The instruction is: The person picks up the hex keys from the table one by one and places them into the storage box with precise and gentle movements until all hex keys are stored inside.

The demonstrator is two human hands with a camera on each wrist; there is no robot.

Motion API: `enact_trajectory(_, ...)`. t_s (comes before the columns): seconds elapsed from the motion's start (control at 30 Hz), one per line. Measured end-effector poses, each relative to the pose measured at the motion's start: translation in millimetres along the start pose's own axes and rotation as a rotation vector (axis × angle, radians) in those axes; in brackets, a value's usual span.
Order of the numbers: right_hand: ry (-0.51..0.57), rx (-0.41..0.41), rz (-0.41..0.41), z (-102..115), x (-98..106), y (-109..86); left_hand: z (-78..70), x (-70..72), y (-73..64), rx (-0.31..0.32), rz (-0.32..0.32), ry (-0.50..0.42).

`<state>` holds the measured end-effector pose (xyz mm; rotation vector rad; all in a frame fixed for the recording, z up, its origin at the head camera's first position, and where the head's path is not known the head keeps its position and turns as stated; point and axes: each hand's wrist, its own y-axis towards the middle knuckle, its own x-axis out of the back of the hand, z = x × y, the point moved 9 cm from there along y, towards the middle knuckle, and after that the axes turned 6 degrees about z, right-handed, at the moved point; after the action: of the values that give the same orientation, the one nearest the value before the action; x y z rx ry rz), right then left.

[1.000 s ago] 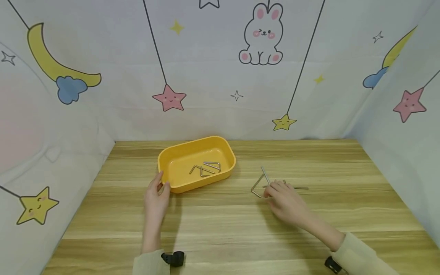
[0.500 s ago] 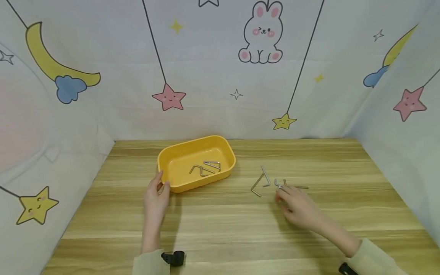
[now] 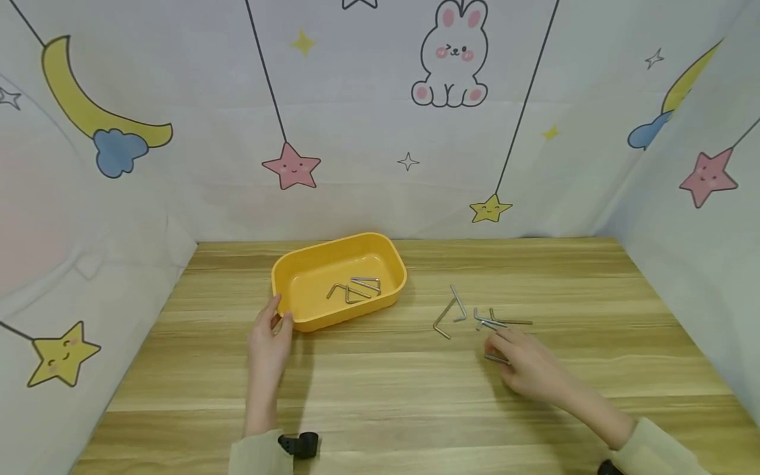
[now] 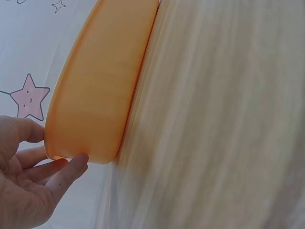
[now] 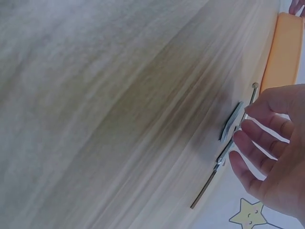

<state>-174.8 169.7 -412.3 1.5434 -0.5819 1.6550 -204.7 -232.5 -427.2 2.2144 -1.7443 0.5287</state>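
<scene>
Yellow, rounded-rectangular plastic tray (image 3: 309,293), sitting near the worktop's (image 3: 386,396) far edge, left of centre! Left hand (image 3: 272,340) grips its near-left corner. Right hand (image 3: 527,364), fingers loosely spread, low over the worktop's right half. Silver and bronze L-shaped metal hex keys (image 3: 515,322): several inside the tray, others around those right fingertips!

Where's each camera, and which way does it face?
Head: worn on the head, facing forward and down over the yellow tray and bent rods; left hand, right hand and sleeves show.
Left wrist: worn there, facing the tray's outside; left hand shows.
Right wrist: worn there, facing tabletop and rods; right hand shows.
Shared: all three show the tray and left hand.
</scene>
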Motion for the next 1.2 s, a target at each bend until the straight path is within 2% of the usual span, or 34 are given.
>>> enact_trajectory(0.3, -0.005, 0.016, 0.003, -4, -6, -5.1, 0.6, 0.2, 1.5, -0.012, -0.015, -0.004)
enact_trajectory(0.6, 0.011, 0.007, 0.033, -6, -8, -2.9, 0.0, 0.9, 0.6, -0.014, -0.016, 0.002)
enact_trajectory(0.83, -0.001, 0.039, 0.03, -3, -9, 0.0, -1.8, 0.5, -0.3, -0.016, -0.016, -0.006)
enact_trajectory(1.2, -0.008, -0.014, 0.097, -5, -17, 2.5, -2.7, 0.8, -0.4, -0.024, -0.017, -0.004)
